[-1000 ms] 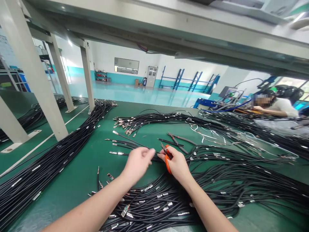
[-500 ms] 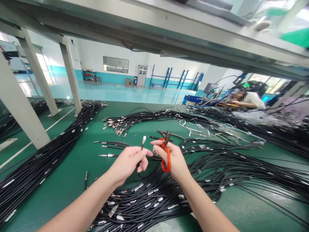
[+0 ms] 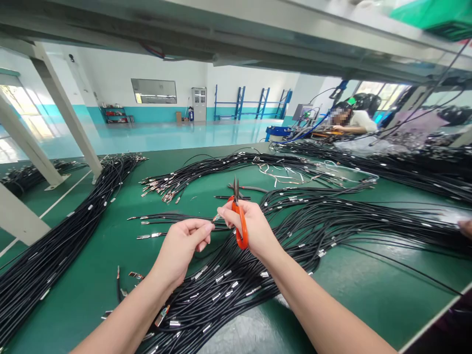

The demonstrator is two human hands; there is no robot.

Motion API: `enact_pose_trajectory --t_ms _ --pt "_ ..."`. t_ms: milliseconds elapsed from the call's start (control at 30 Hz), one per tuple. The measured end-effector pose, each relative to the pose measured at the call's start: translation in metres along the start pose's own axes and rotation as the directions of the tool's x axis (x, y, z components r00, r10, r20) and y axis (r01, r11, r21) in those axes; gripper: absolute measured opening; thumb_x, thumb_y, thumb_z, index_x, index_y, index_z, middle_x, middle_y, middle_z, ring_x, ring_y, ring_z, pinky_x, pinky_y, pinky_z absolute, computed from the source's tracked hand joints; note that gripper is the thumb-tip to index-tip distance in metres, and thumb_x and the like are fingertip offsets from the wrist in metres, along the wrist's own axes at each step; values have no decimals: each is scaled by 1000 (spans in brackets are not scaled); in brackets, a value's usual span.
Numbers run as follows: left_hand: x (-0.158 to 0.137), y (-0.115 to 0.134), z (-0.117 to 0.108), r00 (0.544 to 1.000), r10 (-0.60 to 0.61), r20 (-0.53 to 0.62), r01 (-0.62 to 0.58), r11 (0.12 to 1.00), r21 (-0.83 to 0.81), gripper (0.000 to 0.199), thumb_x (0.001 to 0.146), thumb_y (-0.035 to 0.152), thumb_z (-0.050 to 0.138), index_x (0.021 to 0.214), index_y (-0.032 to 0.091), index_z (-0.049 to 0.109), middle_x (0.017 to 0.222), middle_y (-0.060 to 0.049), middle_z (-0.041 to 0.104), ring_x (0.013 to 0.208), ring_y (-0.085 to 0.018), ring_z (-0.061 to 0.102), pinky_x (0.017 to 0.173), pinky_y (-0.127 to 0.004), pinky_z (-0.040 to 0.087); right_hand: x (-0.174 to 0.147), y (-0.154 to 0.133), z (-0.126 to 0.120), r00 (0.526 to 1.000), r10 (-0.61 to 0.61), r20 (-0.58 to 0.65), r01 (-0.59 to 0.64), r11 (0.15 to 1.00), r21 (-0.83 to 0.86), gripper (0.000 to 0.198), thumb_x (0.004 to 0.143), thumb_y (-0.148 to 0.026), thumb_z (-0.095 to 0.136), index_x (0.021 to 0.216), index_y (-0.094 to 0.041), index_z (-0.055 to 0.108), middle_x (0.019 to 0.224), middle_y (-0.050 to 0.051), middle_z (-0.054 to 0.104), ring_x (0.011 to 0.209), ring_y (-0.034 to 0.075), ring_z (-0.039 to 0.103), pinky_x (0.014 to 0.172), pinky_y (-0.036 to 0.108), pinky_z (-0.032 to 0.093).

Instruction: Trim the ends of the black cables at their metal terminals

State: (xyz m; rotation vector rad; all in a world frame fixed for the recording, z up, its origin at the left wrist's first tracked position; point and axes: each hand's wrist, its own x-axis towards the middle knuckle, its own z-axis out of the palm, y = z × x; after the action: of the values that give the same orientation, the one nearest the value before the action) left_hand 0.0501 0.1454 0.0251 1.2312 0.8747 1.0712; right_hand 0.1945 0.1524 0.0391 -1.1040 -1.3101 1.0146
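Observation:
My left hand (image 3: 186, 243) pinches a thin black cable (image 3: 213, 221) close to its stripped end, just left of the middle of the view. Orange-handled scissors (image 3: 242, 228) rest in my right hand (image 3: 254, 226), around its fingers, with the dark blades pointing up and away. The right thumb and forefinger also close on the tip of that same cable, so both hands nearly meet. Below them lies a thick bundle of black cables (image 3: 236, 268) with silvery labels or sleeves. Much of the held cable is hidden behind my left hand.
More black cable bundles lie at the left (image 3: 88, 211) and the back (image 3: 221, 164) of the green tabletop (image 3: 84, 275). A beam (image 3: 184, 34) crosses overhead, with posts at left. A co-worker (image 3: 354, 120) leans over at back right. Another person's fingers (image 3: 465, 228) show at the right edge.
My right hand has come left to the cable end and now pinches its tip, scissors still held. The view has shifted right, and another person's fingers have appeared at the right edge.

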Motion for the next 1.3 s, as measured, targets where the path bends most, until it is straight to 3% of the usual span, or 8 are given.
enact_pose_trajectory --t_ms 233,400,500,633,1000,1300 --pt "1 -2 -4 984 -124 127 136 986 -91 25 75 36 58 76 11 63 54 3 46 43 -4 31 42 -19 19 2 1 0 998 10 57 -12 1000 25 19 68 -30 61 60 -15 52 51 -6 45 49 7 38 51 23 31" --pt "1 -2 -3 999 -32 -16 34 995 97 20 69 31 64 64 11 64 53 0 54 48 -7 44 48 -20 33 2 0 -2 996 27 88 -20 997 -76 16 67 -28 61 61 -15 53 51 -6 44 50 8 37 50 23 29" --pt "0 -3 -1 992 -6 -126 29 983 181 16 65 28 65 63 12 66 48 1 54 46 -8 45 48 -21 36 1 -3 -4 989 43 143 -20 986 -163 12 66 -24 60 60 -15 54 53 -5 46 51 8 37 50 23 30" --pt "-2 -6 2 976 49 -213 2 973 233 12 63 25 66 64 13 67 52 0 58 47 -9 47 49 -21 38 0 -7 -6 981 59 183 -29 987 -161 6 66 -19 55 66 -15 59 57 -3 51 54 10 44 54 24 35" --pt "0 -14 1 953 180 -242 -118 961 250 7 63 24 67 63 16 69 61 0 61 50 -10 49 51 -22 41 1 -6 -8 983 45 179 -9 980 -197 7 66 -21 58 65 -15 56 55 -4 49 51 9 41 51 23 32" --pt "-1 -13 4 961 101 -259 -57 984 170 13 65 25 65 72 14 67 61 0 58 49 -9 46 49 -22 37 2 -4 -10 974 44 222 1 980 -198 8 68 -22 59 68 -15 59 55 -4 46 51 9 37 50 23 29"
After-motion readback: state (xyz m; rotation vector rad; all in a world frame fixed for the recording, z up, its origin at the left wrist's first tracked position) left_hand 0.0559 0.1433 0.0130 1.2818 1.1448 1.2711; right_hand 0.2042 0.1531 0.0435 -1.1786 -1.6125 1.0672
